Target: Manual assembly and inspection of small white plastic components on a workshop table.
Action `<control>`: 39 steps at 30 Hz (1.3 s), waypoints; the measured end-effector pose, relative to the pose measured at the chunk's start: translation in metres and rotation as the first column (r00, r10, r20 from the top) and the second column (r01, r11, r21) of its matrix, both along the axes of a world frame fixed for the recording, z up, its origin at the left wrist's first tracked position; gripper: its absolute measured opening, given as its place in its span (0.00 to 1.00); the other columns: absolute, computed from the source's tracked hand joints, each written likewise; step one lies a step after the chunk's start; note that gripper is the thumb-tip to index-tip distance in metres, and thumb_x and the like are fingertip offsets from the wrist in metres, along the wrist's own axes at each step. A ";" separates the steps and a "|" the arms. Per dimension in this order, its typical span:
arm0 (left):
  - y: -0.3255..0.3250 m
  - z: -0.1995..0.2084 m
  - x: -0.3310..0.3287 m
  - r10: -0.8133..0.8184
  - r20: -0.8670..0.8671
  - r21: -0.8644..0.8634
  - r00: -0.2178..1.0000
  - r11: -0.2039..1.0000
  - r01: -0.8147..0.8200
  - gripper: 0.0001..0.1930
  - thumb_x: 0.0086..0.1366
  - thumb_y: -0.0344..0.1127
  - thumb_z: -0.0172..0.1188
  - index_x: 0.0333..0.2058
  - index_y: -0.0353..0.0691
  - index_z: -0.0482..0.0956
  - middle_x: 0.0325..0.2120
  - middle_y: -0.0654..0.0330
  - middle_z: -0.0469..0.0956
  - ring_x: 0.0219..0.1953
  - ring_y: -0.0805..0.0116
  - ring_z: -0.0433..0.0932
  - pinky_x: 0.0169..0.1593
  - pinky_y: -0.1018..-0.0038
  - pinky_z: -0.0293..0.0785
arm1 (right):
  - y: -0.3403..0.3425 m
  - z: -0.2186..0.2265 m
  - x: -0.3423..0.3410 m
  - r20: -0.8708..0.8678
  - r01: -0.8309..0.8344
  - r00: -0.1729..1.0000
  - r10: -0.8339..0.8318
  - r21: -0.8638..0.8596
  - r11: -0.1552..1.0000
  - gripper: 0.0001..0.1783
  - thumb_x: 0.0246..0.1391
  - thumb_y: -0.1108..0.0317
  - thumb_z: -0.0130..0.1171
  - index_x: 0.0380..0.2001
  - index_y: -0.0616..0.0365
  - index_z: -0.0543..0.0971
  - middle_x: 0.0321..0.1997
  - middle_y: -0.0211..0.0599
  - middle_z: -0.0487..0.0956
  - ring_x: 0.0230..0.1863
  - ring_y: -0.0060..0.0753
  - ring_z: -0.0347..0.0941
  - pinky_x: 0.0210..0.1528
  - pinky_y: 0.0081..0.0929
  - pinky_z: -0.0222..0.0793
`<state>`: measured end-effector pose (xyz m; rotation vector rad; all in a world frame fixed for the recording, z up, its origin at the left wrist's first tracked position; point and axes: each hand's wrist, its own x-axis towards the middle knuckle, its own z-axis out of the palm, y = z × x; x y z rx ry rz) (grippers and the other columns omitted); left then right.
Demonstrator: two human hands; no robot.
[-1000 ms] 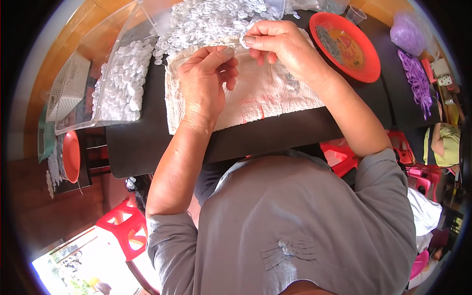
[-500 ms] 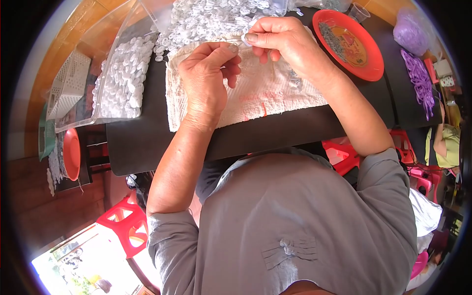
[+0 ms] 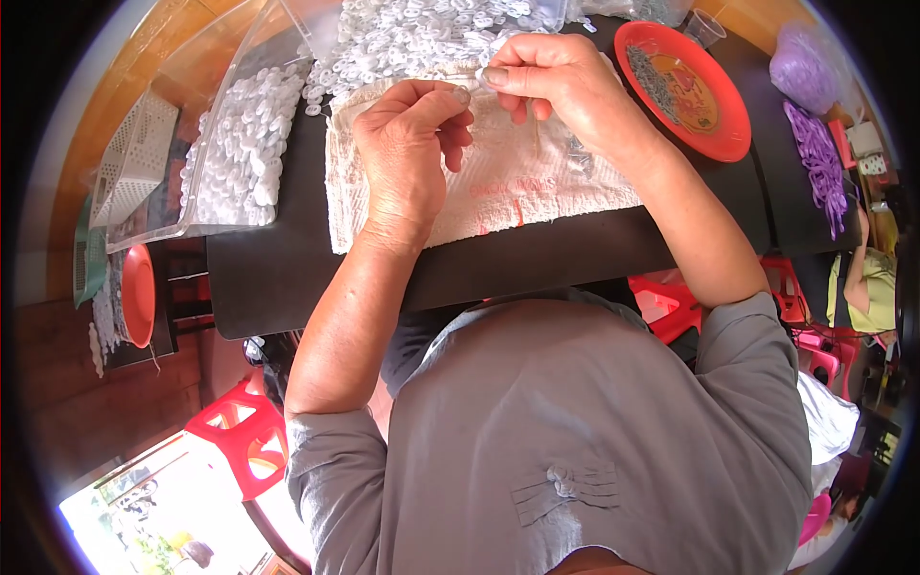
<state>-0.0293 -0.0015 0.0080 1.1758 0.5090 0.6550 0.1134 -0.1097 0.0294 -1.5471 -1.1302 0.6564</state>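
Observation:
Above a cream towel (image 3: 498,206) my two hands work close together, fingertips almost meeting. My right hand (image 3: 561,86) pinches a small white plastic piece (image 3: 482,77) between thumb and forefinger; its exact shape is mostly covered. My left hand (image 3: 407,144) is closed in a pinch, thumb against forefinger, and whatever it holds is too small to make out. Just beyond the hands spreads a large pile of small white ring-shaped plastic pieces (image 3: 412,38). A few small grey bits lie on the towel under my right wrist.
Left of the towel stands a clear plastic bin holding more white pieces (image 3: 244,149). An orange-red plate (image 3: 736,139) with small grey metal bits lies at right, near a clear cup (image 3: 704,27). Farther right are purple cords (image 3: 815,163) and a purple bag (image 3: 803,67). Another person sits at far right.
My hands stay nearly in place, with only slight finger movement around the white piece. The view has shifted a little.

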 end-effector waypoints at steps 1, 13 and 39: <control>0.000 0.000 0.000 0.000 0.000 0.000 1.000 1.000 0.000 0.06 0.58 0.26 0.59 0.32 0.28 0.77 0.22 0.55 0.77 0.19 0.71 0.74 0.19 0.79 0.65 | 0.000 0.000 0.001 0.000 0.000 1.000 0.000 0.000 1.000 0.10 0.57 0.63 0.57 0.29 0.60 0.79 0.21 0.25 0.75 0.23 0.15 0.68 0.26 0.15 0.58; -0.002 0.000 0.001 -0.034 0.026 -0.014 0.999 0.999 0.034 0.05 0.57 0.27 0.60 0.30 0.30 0.77 0.22 0.57 0.77 0.19 0.74 0.73 0.20 0.80 0.67 | 0.000 0.001 -0.006 -0.028 -0.003 1.000 0.003 -0.003 1.000 0.10 0.56 0.64 0.57 0.30 0.60 0.80 0.21 0.26 0.75 0.24 0.16 0.69 0.27 0.15 0.58; -0.007 -0.006 0.003 -0.052 0.043 -0.150 0.998 0.987 0.058 0.05 0.62 0.27 0.59 0.32 0.32 0.74 0.23 0.57 0.77 0.20 0.73 0.73 0.20 0.78 0.66 | 0.004 -0.007 -0.015 -0.236 0.097 0.968 -0.090 0.021 0.995 0.09 0.55 0.67 0.60 0.27 0.63 0.78 0.20 0.30 0.73 0.21 0.20 0.68 0.23 0.19 0.63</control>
